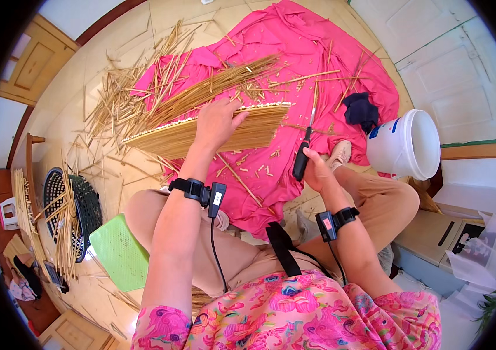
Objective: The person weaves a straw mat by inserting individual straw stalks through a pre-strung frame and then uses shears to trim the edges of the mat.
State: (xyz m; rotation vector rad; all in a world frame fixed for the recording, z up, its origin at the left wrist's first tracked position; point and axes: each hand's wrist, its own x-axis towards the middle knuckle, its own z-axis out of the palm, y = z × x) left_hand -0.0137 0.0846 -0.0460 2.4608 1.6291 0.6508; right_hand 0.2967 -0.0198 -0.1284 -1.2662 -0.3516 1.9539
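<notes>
My left hand (218,122) has its fingers curled on the upper edge of a flat, tightly packed sheet of thin straw-coloured sticks (248,131), where short pale cut ends form a row. My right hand (317,170) grips the black handle of a long tool (303,154) with a thin metal shaft, held upright to the right of the sheet. Both lie over a rumpled pink cloth (259,29) strewn with cut bits. A loose long bundle of sticks (213,83) lies beyond the sheet. Black devices with cables are strapped on both forearms.
Scattered sticks (119,99) cover the tiles at left. A dark plastic basket (90,204) of sticks stands beside a green mat or stool (118,254). At right are a white bucket (388,146), dark crumpled cloth (360,111) and a low grey appliance (423,236).
</notes>
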